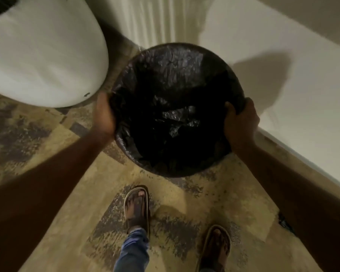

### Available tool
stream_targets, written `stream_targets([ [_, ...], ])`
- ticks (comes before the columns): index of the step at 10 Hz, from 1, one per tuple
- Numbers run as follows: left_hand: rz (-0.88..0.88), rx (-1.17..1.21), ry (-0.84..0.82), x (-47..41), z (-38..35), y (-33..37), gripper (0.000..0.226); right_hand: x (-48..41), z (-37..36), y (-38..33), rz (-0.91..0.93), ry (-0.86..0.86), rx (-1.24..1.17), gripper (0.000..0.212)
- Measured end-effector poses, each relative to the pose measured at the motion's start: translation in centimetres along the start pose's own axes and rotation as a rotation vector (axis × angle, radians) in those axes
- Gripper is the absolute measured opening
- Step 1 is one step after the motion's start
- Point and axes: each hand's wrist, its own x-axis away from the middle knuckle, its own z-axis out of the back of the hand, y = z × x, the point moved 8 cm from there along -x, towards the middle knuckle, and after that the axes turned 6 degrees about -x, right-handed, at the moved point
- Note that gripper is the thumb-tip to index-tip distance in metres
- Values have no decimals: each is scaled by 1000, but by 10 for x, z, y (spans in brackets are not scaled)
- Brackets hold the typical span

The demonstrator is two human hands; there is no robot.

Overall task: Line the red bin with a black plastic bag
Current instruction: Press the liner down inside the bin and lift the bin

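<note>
I look down at the bin. The black bag (177, 107) is all over it, inside and over the round rim, so I cannot see any red at all. The bag is crinkly and shiny at the far side and very dark in the middle.

My left hand (104, 116) is on the left side of the rim. It is curled against the bag, but it is blurry, so I cannot tell if it grips. My right hand (240, 119) is on the right side of the rim. Its fingers are closed on the bag there, with the thumb on top.

The bin stands on the patchy brown floor (71, 173), near a white wall (283, 46) on the right. A big white round thing (41, 54) is just beside it on the far left. My two feet in sandals (136, 209) are near me, below the bin.
</note>
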Motion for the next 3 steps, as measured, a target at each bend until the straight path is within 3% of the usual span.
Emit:
stream_targets([
  [2, -26, -228, 70, -93, 37, -25, 23, -30, -97, -6, -2, -20, 15, 12],
  [3, -85, -381, 74, -121, 41, -21, 30, -45, -142, -3, -18, -23, 16, 16],
])
